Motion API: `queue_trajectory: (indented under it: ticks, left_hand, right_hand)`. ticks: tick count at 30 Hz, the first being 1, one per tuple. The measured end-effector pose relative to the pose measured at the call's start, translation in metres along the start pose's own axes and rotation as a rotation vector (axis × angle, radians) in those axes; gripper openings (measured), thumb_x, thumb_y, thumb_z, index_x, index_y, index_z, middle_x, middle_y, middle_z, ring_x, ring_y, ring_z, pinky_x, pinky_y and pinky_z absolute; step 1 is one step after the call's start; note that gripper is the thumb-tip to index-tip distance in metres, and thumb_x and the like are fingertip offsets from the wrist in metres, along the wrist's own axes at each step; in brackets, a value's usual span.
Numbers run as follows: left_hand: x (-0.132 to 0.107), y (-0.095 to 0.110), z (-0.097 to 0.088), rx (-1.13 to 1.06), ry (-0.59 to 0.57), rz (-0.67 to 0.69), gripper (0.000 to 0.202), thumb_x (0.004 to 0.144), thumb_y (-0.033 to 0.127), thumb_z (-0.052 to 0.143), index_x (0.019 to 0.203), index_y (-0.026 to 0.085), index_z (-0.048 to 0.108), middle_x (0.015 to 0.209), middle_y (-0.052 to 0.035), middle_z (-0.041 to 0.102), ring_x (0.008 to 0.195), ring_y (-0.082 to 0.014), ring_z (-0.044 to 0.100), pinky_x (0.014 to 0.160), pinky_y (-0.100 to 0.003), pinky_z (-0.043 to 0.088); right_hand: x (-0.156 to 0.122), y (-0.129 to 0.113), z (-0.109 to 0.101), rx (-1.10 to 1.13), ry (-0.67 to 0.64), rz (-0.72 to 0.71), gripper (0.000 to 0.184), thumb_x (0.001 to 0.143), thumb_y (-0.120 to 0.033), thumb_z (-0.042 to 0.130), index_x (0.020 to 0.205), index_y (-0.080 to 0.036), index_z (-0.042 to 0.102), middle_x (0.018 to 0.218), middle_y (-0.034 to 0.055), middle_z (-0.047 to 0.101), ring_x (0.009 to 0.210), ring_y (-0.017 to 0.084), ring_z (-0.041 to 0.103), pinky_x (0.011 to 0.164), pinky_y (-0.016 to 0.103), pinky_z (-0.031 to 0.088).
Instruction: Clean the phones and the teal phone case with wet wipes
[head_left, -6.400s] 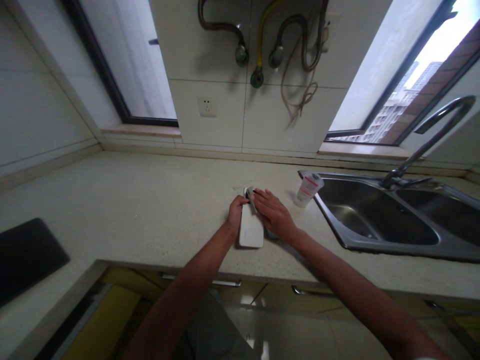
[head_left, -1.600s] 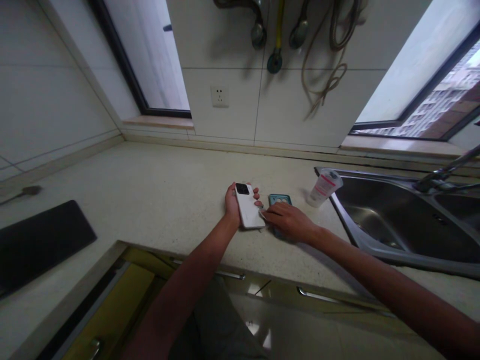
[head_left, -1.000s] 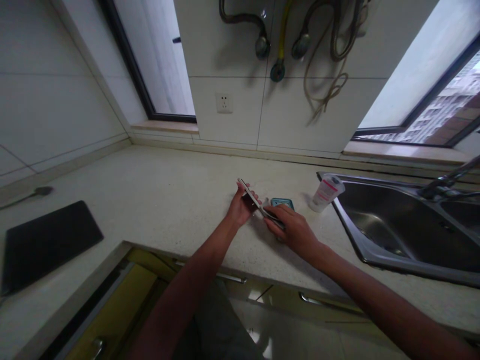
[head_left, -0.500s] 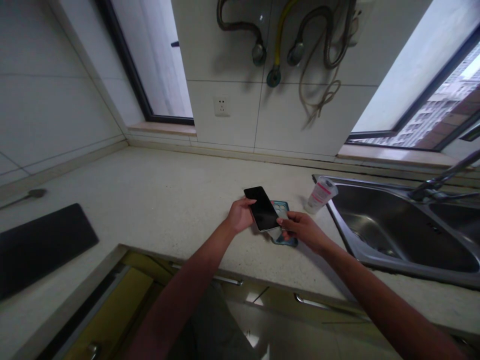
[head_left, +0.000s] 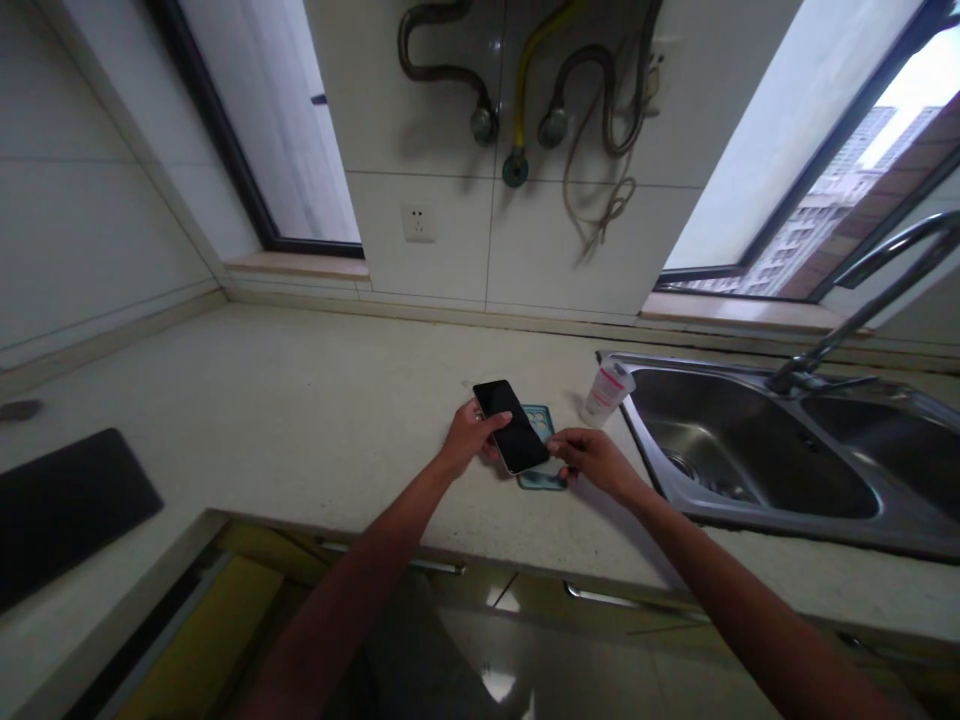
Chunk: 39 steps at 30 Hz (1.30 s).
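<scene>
A black smartphone is held tilted above the counter in my left hand, whose thumb lies across the screen and whose fingers wrap behind it. My right hand is closed in a pinch at the phone's lower right corner. Whether its fingertips grip the phone's edge or some small thing there, I cannot tell. Beneath the phone, partly hidden by it and by my right fingers, a teal phone case lies on the counter. A clear plastic cup with pink print stands just beyond my right hand.
A steel double sink with a tall faucet is set into the pale counter on the right. A flat black panel lies at the left. Hoses and a socket are on the wall.
The view has turned slightly right. My left thumb reaches farther over the screen. My right fingertips have shifted slightly outward at the phone's corner, and the phone case shows more below the phone.
</scene>
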<state>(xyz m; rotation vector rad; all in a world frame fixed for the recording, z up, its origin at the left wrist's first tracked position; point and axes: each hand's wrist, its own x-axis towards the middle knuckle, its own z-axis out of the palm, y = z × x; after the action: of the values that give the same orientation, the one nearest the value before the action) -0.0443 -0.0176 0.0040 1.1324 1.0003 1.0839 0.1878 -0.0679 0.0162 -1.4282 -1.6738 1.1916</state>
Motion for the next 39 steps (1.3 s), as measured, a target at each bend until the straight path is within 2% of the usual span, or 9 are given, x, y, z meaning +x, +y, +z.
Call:
queue_trajectory:
  ticks: [3, 6, 11, 16, 21, 26, 30, 35, 39]
  left_hand:
    - [0.002, -0.002, -0.003, 0.034, -0.030, -0.026, 0.064, 0.058, 0.047, 0.088, 0.105, 0.012, 0.062, 0.086, -0.0086, 0.070, 0.062, -0.0169, 0.066, 0.048, -0.025, 0.051]
    - [0.004, -0.002, -0.001, 0.084, -0.113, -0.073, 0.069, 0.056, 0.047, 0.089, 0.109, 0.012, 0.061, 0.091, -0.0114, 0.072, 0.061, -0.0189, 0.067, 0.048, -0.028, 0.053]
    - [0.009, -0.007, 0.008, 0.044, -0.203, -0.067, 0.084, 0.057, 0.043, 0.091, 0.125, 0.018, 0.048, 0.097, -0.0121, 0.073, 0.061, -0.0209, 0.069, 0.047, -0.029, 0.053]
    - [0.015, -0.016, 0.014, 0.127, -0.172, -0.038, 0.084, 0.061, 0.042, 0.088, 0.130, 0.018, 0.046, 0.089, -0.0089, 0.072, 0.057, -0.0211, 0.067, 0.051, -0.033, 0.053]
    - [0.006, -0.011, 0.020, 0.305, -0.056, 0.017, 0.063, 0.065, 0.041, 0.085, 0.119, 0.021, 0.058, 0.071, -0.0021, 0.066, 0.057, -0.0218, 0.064, 0.063, -0.036, 0.053]
    - [0.003, -0.004, 0.031, 0.569, 0.038, 0.117, 0.046, 0.063, 0.038, 0.085, 0.099, 0.021, 0.063, 0.098, -0.0129, 0.071, 0.102, -0.0351, 0.067, 0.092, -0.043, 0.048]
    - [0.004, -0.001, 0.039, 0.681, 0.032, 0.032, 0.046, 0.067, 0.041, 0.082, 0.101, 0.020, 0.059, 0.103, -0.0178, 0.071, 0.110, -0.0400, 0.065, 0.095, -0.045, 0.046]
    - [0.007, -0.002, 0.046, 0.541, 0.084, 0.005, 0.052, 0.060, 0.038, 0.086, 0.098, 0.022, 0.053, 0.098, -0.0188, 0.070, 0.124, -0.0448, 0.057, 0.103, -0.047, 0.039]
    - [0.009, -0.003, 0.050, 0.495, 0.107, -0.014, 0.058, 0.060, 0.037, 0.084, 0.104, 0.018, 0.053, 0.105, -0.0249, 0.069, 0.132, -0.0486, 0.049, 0.108, -0.051, 0.033]
  right_hand:
    - [0.007, 0.014, -0.021, -0.216, 0.129, -0.001, 0.036, 0.087, -0.046, 0.051, 0.083, -0.015, 0.069, 0.059, 0.0023, 0.061, 0.051, 0.013, 0.053, 0.051, 0.024, 0.040]
    - [0.009, 0.025, -0.031, -0.347, 0.204, 0.022, 0.026, 0.086, -0.035, 0.053, 0.080, -0.016, 0.069, 0.071, 0.0064, 0.069, 0.064, 0.016, 0.061, 0.059, 0.025, 0.042]
    - [0.007, 0.027, -0.025, -0.503, 0.210, 0.134, 0.033, 0.092, -0.047, 0.053, 0.092, -0.017, 0.068, 0.071, 0.0060, 0.069, 0.059, 0.016, 0.059, 0.056, 0.026, 0.036]
    - [0.009, 0.016, -0.015, -0.579, 0.159, 0.085, 0.031, 0.094, -0.044, 0.053, 0.102, -0.019, 0.068, 0.075, 0.0064, 0.070, 0.061, 0.017, 0.059, 0.058, 0.026, 0.034]
    - [0.011, 0.005, -0.002, -0.567, 0.086, 0.064, 0.027, 0.091, -0.028, 0.052, 0.098, -0.016, 0.075, 0.076, 0.0083, 0.071, 0.066, 0.017, 0.061, 0.060, 0.026, 0.035]
    - [0.012, 0.004, 0.006, -0.555, 0.098, 0.073, 0.028, 0.086, -0.021, 0.049, 0.094, -0.014, 0.076, 0.071, 0.0062, 0.069, 0.063, 0.016, 0.059, 0.059, 0.026, 0.032]
    - [0.013, 0.007, 0.011, -0.488, 0.178, 0.067, 0.031, 0.083, -0.019, 0.050, 0.100, -0.014, 0.075, 0.074, 0.0064, 0.070, 0.065, 0.017, 0.060, 0.060, 0.025, 0.034]
    - [0.013, 0.007, 0.019, -0.323, 0.222, 0.059, 0.023, 0.083, -0.024, 0.048, 0.086, -0.015, 0.070, 0.072, 0.0057, 0.068, 0.063, 0.015, 0.059, 0.057, 0.024, 0.039]
    - [0.015, 0.007, 0.024, 0.022, 0.217, 0.225, 0.025, 0.081, -0.041, 0.057, 0.091, -0.018, 0.060, 0.056, -0.0035, 0.055, 0.039, 0.011, 0.044, 0.041, 0.022, 0.031]
